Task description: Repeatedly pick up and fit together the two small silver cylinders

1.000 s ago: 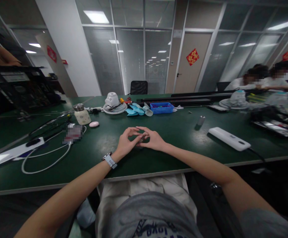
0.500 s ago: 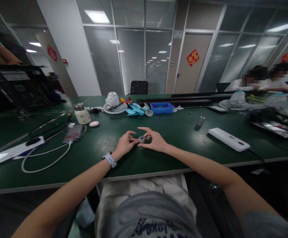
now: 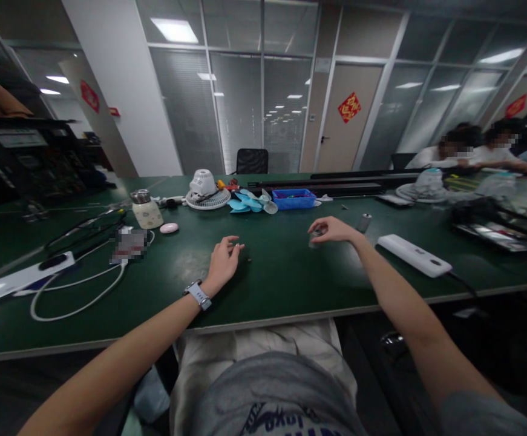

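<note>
My right hand (image 3: 334, 230) reaches out to the right over the green table (image 3: 281, 278), its fingers closed round a small round metal part (image 3: 314, 237) held just above the tabletop. A short metal cylinder (image 3: 363, 222) stands just beyond that hand. My left hand (image 3: 222, 260), with a watch on the wrist, rests on the table near the middle, fingers loosely curled and apart, with nothing seen in them. A tiny dark speck (image 3: 250, 260) lies on the table beside it.
A white power strip (image 3: 414, 255) lies at the right, white cables (image 3: 77, 290) and a small jar (image 3: 145, 210) at the left. At the back are a white fan (image 3: 203, 191), blue fan blades (image 3: 249, 203) and a blue tray (image 3: 293, 198). People sit at the far right.
My hands were together at the middle on the round metal part. The right hand has carried the part off to the right, and the left hand has let go and stayed.
</note>
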A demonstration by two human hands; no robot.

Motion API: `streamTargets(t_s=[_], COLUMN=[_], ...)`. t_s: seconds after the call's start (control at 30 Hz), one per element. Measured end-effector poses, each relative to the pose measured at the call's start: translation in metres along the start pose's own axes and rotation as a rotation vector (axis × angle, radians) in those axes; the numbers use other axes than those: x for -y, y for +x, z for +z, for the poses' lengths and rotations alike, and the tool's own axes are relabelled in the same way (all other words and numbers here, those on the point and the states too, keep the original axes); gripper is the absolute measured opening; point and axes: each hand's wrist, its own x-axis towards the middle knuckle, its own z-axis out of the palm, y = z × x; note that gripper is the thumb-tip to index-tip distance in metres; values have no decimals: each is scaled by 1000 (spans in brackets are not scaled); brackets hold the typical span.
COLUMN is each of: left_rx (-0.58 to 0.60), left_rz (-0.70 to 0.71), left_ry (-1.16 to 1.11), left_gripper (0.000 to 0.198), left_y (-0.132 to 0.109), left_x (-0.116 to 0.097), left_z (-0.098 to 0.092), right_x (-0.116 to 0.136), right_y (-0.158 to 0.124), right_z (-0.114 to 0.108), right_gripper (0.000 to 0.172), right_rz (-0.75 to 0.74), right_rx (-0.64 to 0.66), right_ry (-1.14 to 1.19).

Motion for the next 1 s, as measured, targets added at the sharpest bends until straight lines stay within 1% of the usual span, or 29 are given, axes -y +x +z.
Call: streamTargets(t_s=[0.07,0.13,0.23,0.27,0.33,0.4,0.43,0.5,0.57,0.6,0.63,0.67,0.7,0.73,0.77,0.8,0.87,0.9,0.93,0.97,1.0], left_rx=[3,6,2,0,-7,-11,-10,2,9,2,-15,-39,-66,-89,-104,-112,-118,-124,-134,-145,-155], left_rz=[-3,-2,5,6,8,17,23,33,39,44,51,61,70,71,59,38,-17,-38,-49,-52,-51], left_ry=[-14,-23,-33,-38,-50,-56,-54,-29,16,42,65,82,91,89,77,59,17,2,-5,-8,-8], left_gripper=[25,23,20,19,18,18,18,18,19,19,20,19,19,19,19,20,20,19,19,19,18], left_y=[0,-1,-1,0,0,0,0,0,0,0,0,-1,-1,-1,-1,-2,-2,-3,-3,-4,-4], left_x=[-1,-1,-2,-2,-2,-2,-2,-4,-6,-8,-9,-10,-11,-12,-12,-12,-12,-12,-12,-12,-12], left_z=[0,0,0,0,0,0,0,-1,-2,-3,-3,-4,-4,-5,-5,-6,-6,-6,-6,-6,-6], right_x=[-29,-53,-81,-88,-100,-110,-113,-113,-105,-96,-84,-70,-52,-33,-13,8,48,64,78,89,97], right_y=[-11,-24,-40,-44,-49,-51,-52,-50,-46,-41,-36,-29,-21,-12,-4,3,14,17,19,20,20], right_z=[-30,-54,-73,-75,-74,-69,-66,-60,-54,-51,-47,-42,-34,-22,-8,10,50,71,89,106,120], right_gripper=[37,33,22,19,15,16,20,33,47,52,55,54,50,44,39,35,32,32,32,32,32], right_rz=[168,355,567,638,808,937,971,963,896,831,738,620,484,326,160,11,-293,-409,-493,-548,-575], right_rx=[-28,-121,-272,-335,-514,-683,-727,-787,-922,-1009,-1090,-1142,-1144,-1106,-1019,-890,-543,-411,-304,-224,-171], right_ry=[-86,-175,-265,-282,-303,-301,-296,-307,-354,-392,-434,-471,-492,-496,-476,-434,-347,-325,-313,-304,-298])
